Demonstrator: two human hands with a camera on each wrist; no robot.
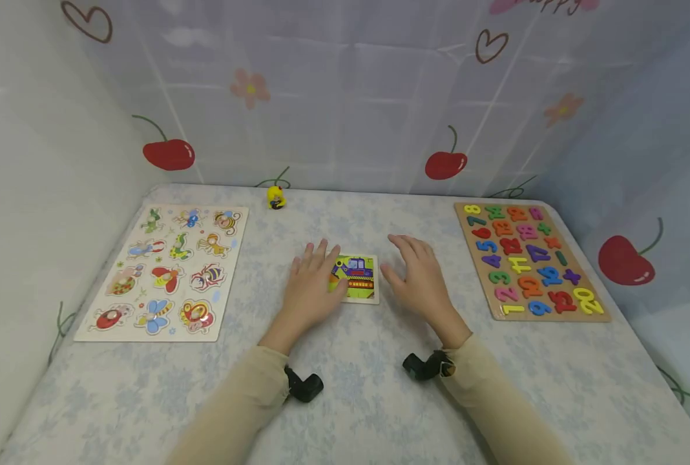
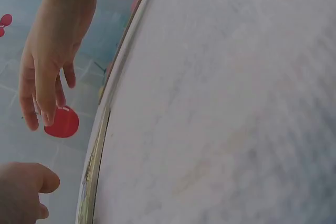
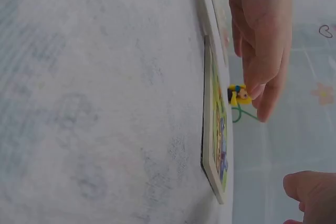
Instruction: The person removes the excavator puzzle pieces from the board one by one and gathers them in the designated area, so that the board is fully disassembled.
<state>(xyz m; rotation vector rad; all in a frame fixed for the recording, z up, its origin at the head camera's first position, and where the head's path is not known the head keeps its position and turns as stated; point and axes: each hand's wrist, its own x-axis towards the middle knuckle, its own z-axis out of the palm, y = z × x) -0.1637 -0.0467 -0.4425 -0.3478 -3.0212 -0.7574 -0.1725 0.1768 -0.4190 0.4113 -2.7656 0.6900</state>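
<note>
A small square picture puzzle (image 1: 361, 278) with a blue and orange excavator on green lies flat in the middle of the table. Over its left part hovers my left hand (image 1: 313, 284), fingers straight and spread, hiding that side. To the puzzle's right is my right hand (image 1: 419, 279), thumb apart and fingers loosely extended, holding nothing. From the right wrist, the puzzle's pale edge (image 3: 212, 145) shows flat on the cloth with the left hand (image 3: 265, 51) raised above it. In the left wrist view, the right hand (image 2: 55, 61) hangs above the table.
On the left lies a white insect puzzle board (image 1: 231, 258). A wooden number board (image 1: 479, 258) with colourful digits lies on the right. Near the back edge stands a small yellow figurine (image 1: 276, 197). Behind the table hangs a printed curtain (image 1: 345, 116).
</note>
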